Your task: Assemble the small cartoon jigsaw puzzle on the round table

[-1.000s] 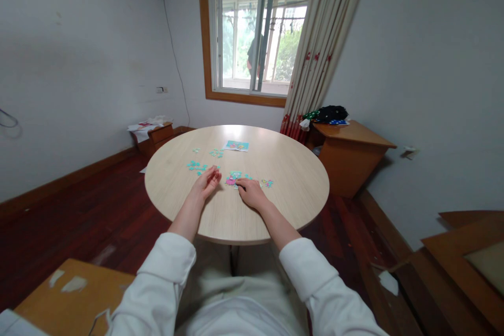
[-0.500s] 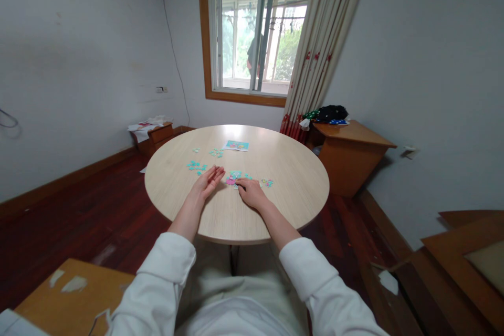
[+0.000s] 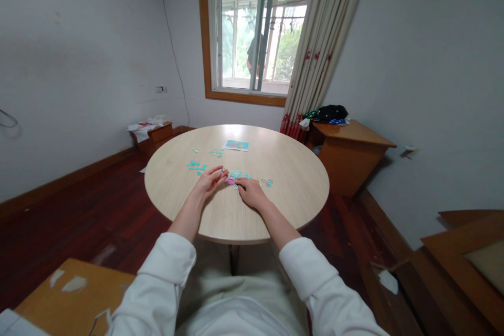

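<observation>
Between thumb and fingers of my left hand [image 3: 209,181] is a small jigsaw piece [image 3: 223,170] with some yellow on it, raised just left of the joined part of a jigsaw puzzle [image 3: 231,180]. That part is pink and turquoise and lies flat on the table. My right hand [image 3: 252,192] rests at its right side, fingers bent and closed with the tips down by the pieces; whatever they hold is hidden. Several loose turquoise pieces [image 3: 196,166] lie beyond my left hand, and mixed-colour pieces [image 3: 267,182] lie right of my right hand.
The round wooden table [image 3: 291,205] carries a picture card [image 3: 237,145] at the back and pale green pieces [image 3: 216,153] near it. A wooden desk [image 3: 350,152] with dark cloths stands at right. Through the window [image 3: 240,37] a person is partly visible.
My left hand's fingers were spread with the palm turned up; now they have closed on a small jigsaw piece. My right hand stays in the same place.
</observation>
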The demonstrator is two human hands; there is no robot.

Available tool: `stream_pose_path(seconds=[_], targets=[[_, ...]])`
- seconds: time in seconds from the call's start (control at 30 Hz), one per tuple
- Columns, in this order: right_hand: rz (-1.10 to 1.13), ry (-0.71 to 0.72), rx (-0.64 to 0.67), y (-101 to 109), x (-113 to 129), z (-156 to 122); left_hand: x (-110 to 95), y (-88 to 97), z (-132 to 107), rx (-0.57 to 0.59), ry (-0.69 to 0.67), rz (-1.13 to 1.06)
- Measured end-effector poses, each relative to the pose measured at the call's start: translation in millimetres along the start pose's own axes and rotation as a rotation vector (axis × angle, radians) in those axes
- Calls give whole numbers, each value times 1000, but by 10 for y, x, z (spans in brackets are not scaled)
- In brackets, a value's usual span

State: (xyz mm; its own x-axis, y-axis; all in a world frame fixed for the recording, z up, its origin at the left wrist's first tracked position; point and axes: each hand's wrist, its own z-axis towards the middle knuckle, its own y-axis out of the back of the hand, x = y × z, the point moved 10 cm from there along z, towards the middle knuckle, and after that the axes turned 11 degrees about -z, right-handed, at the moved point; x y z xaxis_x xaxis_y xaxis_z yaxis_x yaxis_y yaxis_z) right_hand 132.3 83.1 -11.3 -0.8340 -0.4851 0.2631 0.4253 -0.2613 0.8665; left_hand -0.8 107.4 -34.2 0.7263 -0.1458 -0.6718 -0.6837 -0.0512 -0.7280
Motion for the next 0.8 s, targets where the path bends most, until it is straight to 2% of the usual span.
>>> stream_pose_path(seconds=[0.23, 0.8], targets=[[9, -2, 9, 2, 7, -3, 29, 53, 68, 10, -7, -7], [7, 20, -2, 6, 22, 1, 38, 42, 60, 15, -14, 8]])
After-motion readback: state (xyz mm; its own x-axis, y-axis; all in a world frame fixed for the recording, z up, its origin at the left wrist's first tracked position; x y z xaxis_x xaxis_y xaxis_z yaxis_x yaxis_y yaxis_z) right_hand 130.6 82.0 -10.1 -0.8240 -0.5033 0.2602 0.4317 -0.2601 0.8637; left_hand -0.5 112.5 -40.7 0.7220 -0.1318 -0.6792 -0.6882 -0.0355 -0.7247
